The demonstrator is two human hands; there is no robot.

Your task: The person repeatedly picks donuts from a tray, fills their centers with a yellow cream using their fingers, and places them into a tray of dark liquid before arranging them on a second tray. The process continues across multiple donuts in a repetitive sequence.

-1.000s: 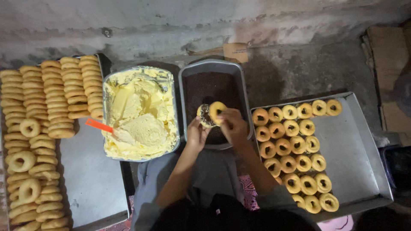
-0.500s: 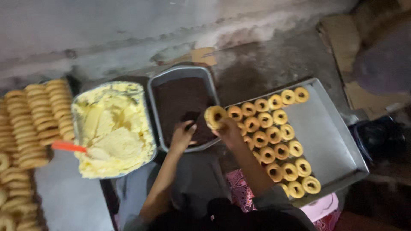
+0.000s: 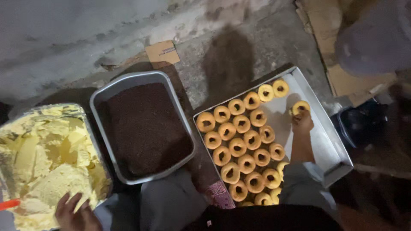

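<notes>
I see one doughnut [image 3: 299, 106] in my right hand [image 3: 302, 122] — a small round ring, golden yellow, with a dark hole in the middle. It lies flat, top side up, just over the bare part of the metal tray [image 3: 329, 141], near the far right side. My fingers touch its near edge. It sits apart from the rows of doughnuts [image 3: 242, 145] — they fill the left side of the same tray.

Right hand [image 3: 303, 123] holding doughnut [image 3: 299, 107] over tray [image 3: 325, 141], left hand [image 3: 76, 212] by cream [image 3: 47, 162]
</notes>
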